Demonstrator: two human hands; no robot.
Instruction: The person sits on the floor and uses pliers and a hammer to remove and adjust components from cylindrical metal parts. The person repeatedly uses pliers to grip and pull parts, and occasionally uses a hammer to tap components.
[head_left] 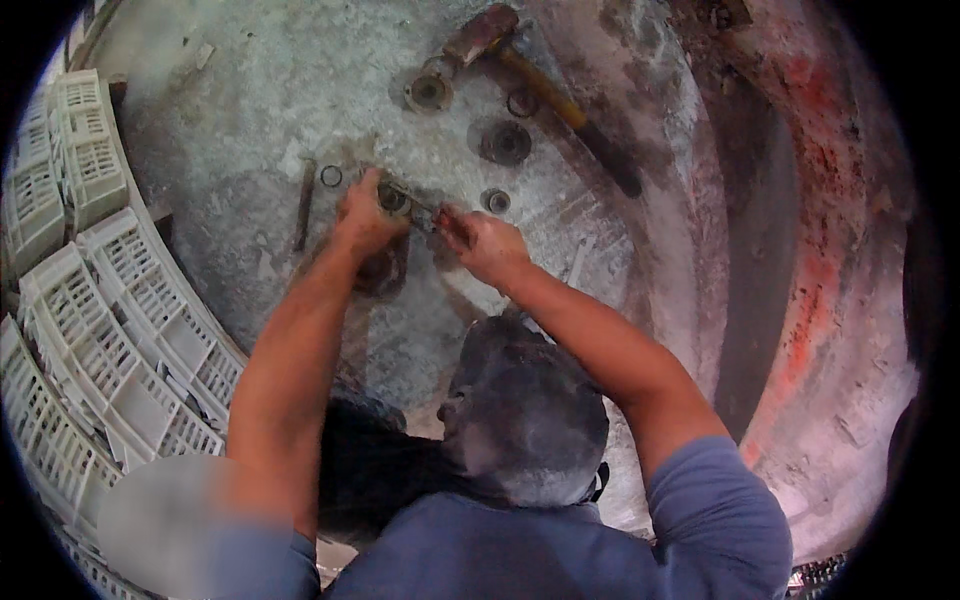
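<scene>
- Grubby grey-green floor (270,110) fills most of the view, bending at the edges, with a rough pinkish strip and bright red stains (815,300) off to the right.
- White slatted plastic crates (145,405) are lined up down the left side.
- Left hand (367,215) is curled around a round metal part (393,197) with a hollow-looking middle, just above the middle of the view.
- Right hand (487,243) has its fingers closed on a slim tool (424,207) that reaches over to that part. Too small and blurry to tell what kind, sorry.
- Just left of the left hand: a thin ring (331,176) lying flat, then a straight rusty-looking rod (305,205).
- Small round collar (496,201) sits near the right hand, with a bigger dark disc (505,143) beyond it.
- Further up there's a flanged round piece (429,93) and a dark ring (522,103).
- Big hammer (552,95) lies at the top, yellow handle going dark at the grip, head pointing up-left.
</scene>
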